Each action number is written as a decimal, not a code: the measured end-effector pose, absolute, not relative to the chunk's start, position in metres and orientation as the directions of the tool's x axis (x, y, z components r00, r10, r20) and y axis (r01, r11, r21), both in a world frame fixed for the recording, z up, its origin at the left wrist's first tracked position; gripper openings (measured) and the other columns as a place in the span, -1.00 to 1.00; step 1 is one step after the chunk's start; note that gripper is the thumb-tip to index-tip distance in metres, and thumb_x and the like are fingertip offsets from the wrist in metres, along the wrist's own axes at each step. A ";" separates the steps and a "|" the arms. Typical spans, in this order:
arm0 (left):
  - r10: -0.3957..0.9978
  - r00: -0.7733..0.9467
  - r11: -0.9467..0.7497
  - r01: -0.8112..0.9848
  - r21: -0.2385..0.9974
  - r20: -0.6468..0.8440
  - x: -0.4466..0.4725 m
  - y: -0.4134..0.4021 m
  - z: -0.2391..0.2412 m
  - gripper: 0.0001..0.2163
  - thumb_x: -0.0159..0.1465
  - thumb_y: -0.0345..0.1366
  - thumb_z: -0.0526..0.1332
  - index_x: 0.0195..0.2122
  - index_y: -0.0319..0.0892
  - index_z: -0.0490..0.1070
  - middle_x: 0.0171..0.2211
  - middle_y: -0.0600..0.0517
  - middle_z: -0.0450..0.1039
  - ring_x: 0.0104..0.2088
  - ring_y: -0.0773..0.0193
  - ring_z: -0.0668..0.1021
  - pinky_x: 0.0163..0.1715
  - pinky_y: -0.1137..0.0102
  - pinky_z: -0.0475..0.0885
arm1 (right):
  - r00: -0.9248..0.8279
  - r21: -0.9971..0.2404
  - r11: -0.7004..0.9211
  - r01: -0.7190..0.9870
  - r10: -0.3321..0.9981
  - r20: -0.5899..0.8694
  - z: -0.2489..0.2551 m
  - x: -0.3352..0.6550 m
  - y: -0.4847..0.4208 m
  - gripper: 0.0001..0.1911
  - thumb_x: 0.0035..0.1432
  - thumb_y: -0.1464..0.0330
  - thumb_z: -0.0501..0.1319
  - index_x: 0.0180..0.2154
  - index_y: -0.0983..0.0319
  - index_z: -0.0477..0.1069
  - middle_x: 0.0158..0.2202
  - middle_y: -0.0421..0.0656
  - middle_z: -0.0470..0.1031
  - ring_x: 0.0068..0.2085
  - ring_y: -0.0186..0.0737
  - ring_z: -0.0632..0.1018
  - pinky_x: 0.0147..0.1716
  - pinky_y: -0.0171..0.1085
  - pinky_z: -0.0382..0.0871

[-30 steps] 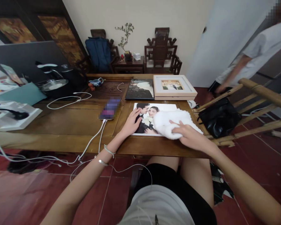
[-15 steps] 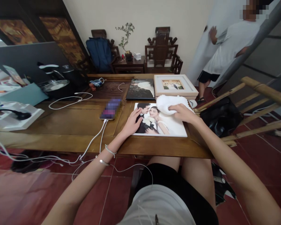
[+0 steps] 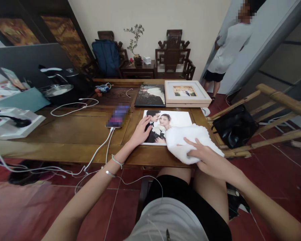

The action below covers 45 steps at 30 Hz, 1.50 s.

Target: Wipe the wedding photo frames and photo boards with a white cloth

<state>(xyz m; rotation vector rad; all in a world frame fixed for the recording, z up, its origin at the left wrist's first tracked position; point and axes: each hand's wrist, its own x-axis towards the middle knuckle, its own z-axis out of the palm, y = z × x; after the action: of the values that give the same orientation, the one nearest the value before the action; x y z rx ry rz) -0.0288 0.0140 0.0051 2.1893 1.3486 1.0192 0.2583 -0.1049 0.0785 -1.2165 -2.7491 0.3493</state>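
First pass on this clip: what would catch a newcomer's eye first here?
The large wedding photo print lies flat at the near edge of the wooden table, with the left hand flat on its left side. The right hand presses a fluffy white cloth onto the print's near right corner. Behind it sits a pale framed picture, and a person stands in the doorway at far right.

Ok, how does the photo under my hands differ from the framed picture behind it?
The photo has no frame and its image fills it; the framed picture has a wide pale frame around a small image. The left hand rests on the photo and the white cloth under the right hand covers part of it; the framed picture is untouched. Both lie flat on the table.
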 end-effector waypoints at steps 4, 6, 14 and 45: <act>0.881 0.284 -0.471 0.613 0.634 0.379 -0.029 0.014 0.005 -0.58 0.29 -0.29 0.03 0.17 -0.26 0.26 0.24 -0.14 0.20 0.28 0.15 0.19 0.28 0.17 0.05 | -0.650 -0.236 0.647 0.725 0.756 0.078 0.077 0.257 -0.053 -0.39 -0.19 0.65 -0.04 -0.10 0.21 0.45 0.05 -0.08 0.46 0.19 0.00 0.33 0.17 0.04 0.10; 0.880 0.286 -0.472 0.613 0.633 0.379 -0.029 0.015 0.004 -0.58 0.30 -0.29 0.03 0.17 -0.27 0.26 0.24 -0.15 0.20 0.28 0.15 0.19 0.28 0.17 0.04 | -0.635 -0.234 0.635 0.736 0.768 0.084 0.078 0.256 -0.021 -0.41 -0.18 0.63 -0.03 -0.10 0.22 0.47 -0.05 -0.10 0.53 0.05 -0.01 0.47 0.09 -0.05 0.22; 0.874 0.289 -0.483 0.605 0.633 0.390 -0.030 0.016 0.002 -0.57 0.30 -0.28 0.02 0.17 -0.30 0.25 0.24 -0.18 0.19 0.28 0.13 0.18 0.27 0.16 0.05 | -0.592 -0.289 0.606 0.741 0.793 0.146 0.082 0.251 0.054 -0.44 -0.21 0.59 -0.03 -0.15 0.31 0.50 -0.05 -0.06 0.54 -0.02 -0.04 0.50 -0.03 -0.23 0.28; 0.876 0.296 -0.480 0.623 0.618 0.382 -0.031 0.016 0.001 -0.57 0.31 -0.28 -0.01 0.18 -0.28 0.23 0.25 -0.17 0.18 0.28 0.14 0.18 0.27 0.15 0.04 | -0.620 -0.288 0.617 0.732 0.779 0.092 0.095 0.209 0.048 -0.50 -0.12 0.63 -0.01 -0.16 0.27 0.51 -0.10 -0.10 0.56 -0.09 -0.09 0.52 -0.11 -0.28 0.26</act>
<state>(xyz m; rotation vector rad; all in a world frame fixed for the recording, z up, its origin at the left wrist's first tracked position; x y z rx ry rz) -0.0309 0.0164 0.0011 2.2184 1.3499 0.9967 0.2092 0.0483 0.0949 -1.2472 -2.6328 0.3300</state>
